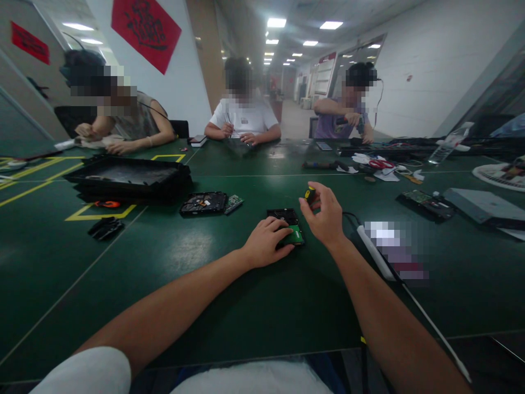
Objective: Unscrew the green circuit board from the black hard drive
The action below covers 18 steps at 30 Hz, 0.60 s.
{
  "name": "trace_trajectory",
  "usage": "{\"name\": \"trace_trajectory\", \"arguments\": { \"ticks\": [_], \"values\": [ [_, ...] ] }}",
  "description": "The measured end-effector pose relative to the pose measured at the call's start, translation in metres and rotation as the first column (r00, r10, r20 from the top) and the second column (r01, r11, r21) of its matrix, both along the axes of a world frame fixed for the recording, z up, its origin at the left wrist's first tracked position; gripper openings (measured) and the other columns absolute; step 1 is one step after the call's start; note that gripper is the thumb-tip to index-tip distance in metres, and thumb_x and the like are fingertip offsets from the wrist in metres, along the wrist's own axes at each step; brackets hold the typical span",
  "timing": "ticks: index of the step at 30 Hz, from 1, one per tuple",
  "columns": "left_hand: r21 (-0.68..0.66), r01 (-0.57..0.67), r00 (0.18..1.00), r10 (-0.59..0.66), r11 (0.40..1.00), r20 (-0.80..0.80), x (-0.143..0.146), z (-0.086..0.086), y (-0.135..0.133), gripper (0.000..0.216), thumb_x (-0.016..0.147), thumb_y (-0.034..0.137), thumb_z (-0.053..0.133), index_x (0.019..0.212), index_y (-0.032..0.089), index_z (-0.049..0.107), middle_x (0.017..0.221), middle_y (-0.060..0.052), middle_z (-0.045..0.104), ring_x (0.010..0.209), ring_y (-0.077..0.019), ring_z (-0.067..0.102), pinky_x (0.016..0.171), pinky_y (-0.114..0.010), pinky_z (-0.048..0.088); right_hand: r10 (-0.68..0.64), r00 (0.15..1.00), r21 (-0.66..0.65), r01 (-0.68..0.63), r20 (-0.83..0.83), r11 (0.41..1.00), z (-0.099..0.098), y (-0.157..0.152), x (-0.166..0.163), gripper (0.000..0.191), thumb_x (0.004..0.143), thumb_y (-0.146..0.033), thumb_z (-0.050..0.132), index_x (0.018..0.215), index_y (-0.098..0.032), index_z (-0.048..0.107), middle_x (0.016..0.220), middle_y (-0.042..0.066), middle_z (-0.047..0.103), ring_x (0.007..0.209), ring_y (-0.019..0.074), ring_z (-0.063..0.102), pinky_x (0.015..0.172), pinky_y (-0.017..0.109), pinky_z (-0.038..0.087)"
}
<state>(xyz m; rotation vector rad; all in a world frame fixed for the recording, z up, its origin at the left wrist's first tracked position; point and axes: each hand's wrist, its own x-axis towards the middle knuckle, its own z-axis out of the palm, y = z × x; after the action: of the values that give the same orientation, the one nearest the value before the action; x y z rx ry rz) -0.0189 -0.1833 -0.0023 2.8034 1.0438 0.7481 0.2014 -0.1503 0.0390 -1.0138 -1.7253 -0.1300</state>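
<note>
A hard drive [281,214] with a black frame and a green circuit board [296,236] lies flat on the green table in front of me. My left hand [267,241] rests over its left side, fingers across the board and thumb along the near edge, holding it. Part of the drive is hidden under that hand. Just to the right, my right hand [325,214] is raised above the table, closed around a yellow-and-black screwdriver [310,193]. Only the handle shows; its shaft cannot be made out.
Left stand an opened drive [204,203], a small circuit board [233,203], stacked black trays [131,175] and black gloves [105,229]. Right lie a white power strip [375,253] with its cable, another drive [426,205], a grey metal box [486,207] and a bottle [449,143]. Several people sit opposite.
</note>
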Motion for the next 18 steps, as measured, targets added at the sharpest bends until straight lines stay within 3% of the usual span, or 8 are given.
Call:
{"name": "trace_trajectory", "arguments": {
  "ticks": [12,18],
  "values": [
    [-0.005,-0.004,1.0,0.004,1.0,0.006,0.0001,-0.0013,-0.0002,0.045,0.098,0.049,0.064,0.134,0.022,0.069,0.138,-0.012,0.065,0.127,-0.0327,0.056,0.106,-0.053,0.05,0.016,0.999,0.017,-0.016,0.033,1.0,0.005,-0.0046,-0.0025,0.044,0.095,-0.027,0.064,0.139,-0.025,0.056,0.117,0.011,0.067,0.084,0.0244,0.065,0.076,0.045,0.063],
    [-0.016,-0.009,1.0,0.009,1.0,-0.003,0.0002,-0.002,0.0005,0.045,0.099,0.051,0.063,0.134,0.023,0.069,0.14,-0.012,0.065,0.127,-0.0332,0.056,0.106,-0.053,0.05,0.045,0.998,-0.014,-0.045,0.038,0.999,0.0042,-0.0044,-0.0012,0.047,0.092,-0.024,0.062,0.139,-0.024,0.055,0.126,0.013,0.067,0.099,0.028,0.069,0.081,0.043,0.063]
  ]
}}
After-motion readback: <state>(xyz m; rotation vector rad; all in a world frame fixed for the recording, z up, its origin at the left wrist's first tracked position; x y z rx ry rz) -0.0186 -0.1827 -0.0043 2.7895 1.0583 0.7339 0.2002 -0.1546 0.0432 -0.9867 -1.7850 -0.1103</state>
